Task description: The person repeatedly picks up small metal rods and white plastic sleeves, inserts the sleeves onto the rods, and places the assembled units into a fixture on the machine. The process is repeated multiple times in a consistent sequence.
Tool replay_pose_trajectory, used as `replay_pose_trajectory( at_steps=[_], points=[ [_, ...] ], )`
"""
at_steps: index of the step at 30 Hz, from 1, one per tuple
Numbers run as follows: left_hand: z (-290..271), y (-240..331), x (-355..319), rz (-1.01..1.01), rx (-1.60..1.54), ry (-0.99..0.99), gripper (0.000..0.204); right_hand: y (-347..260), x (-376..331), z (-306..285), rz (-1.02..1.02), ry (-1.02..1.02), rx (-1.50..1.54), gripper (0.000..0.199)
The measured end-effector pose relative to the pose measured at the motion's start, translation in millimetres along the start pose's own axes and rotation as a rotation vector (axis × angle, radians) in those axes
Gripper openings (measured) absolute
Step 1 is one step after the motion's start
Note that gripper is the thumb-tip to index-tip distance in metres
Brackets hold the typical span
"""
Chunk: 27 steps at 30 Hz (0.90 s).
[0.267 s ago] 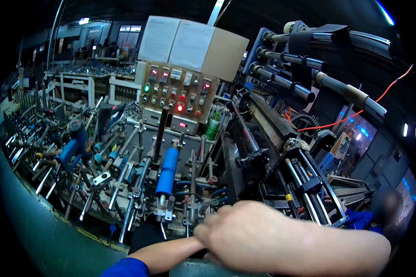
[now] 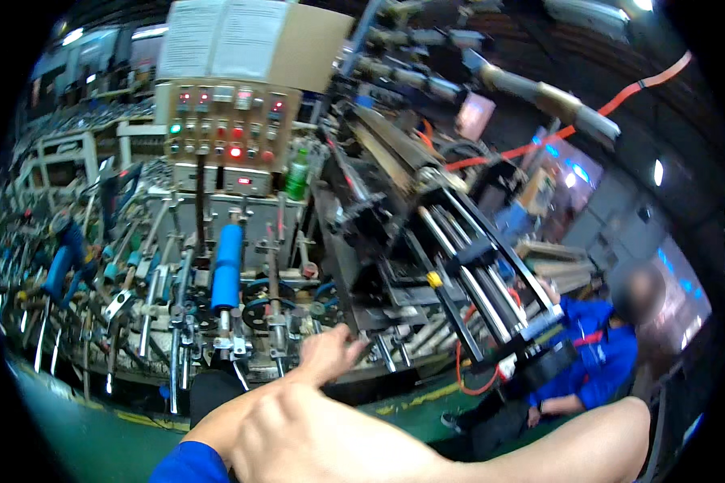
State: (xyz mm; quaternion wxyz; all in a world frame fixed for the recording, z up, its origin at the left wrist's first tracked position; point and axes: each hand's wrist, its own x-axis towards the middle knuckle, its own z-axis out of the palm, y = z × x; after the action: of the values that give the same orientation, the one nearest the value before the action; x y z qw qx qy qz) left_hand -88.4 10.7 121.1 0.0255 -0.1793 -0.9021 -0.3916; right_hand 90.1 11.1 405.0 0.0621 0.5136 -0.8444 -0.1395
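Right up front, the person's bare right hand (image 2: 278, 412) lay across their bare left forearm (image 2: 224, 425), perhaps to steady it; its fingers were hidden, so how firm that grip was, one couldn't tell. Just past it came the left hand (image 2: 325, 356), grip loosely open, fingers bent, nothing visible in it! Beyond and to its left, apart from the fingers, sat the smooth blue cylindrical roller (image 2: 227, 270), carried on a slim metal spindle (image 2: 225, 324), likely so its surface stood free all round. Farther back, the upright tan control panel (image 2: 254, 113) with red and green lights faced forward, presumably for quick reading.
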Motion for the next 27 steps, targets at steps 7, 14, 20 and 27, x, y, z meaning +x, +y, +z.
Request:
replay_pose_trajectory(
  at_steps=[7, 14, 20, 27],
  points=[
    [27, -19, 15, 0.034, 0.042, 0.091, 0.044, -9, -26, 43, 0.029, 0.445, -0.064, 0.02],
    [-12, -23, 4, -0.062, -0.023, 0.002, 0.03, -4, -14, -1, 0.009, 0.037, 0.055, 0.011],
    [9, -36, 9, -0.001, -0.155, -0.085, 0.027, 36, -78, 23, 0.298, 0.461, 0.08, 0.02],
    [8, -25, 2, 0.292, -0.043, 0.11, 0.025, 29, -130, -2, 0.544, 0.464, -0.326, 0.032]
  ],
)
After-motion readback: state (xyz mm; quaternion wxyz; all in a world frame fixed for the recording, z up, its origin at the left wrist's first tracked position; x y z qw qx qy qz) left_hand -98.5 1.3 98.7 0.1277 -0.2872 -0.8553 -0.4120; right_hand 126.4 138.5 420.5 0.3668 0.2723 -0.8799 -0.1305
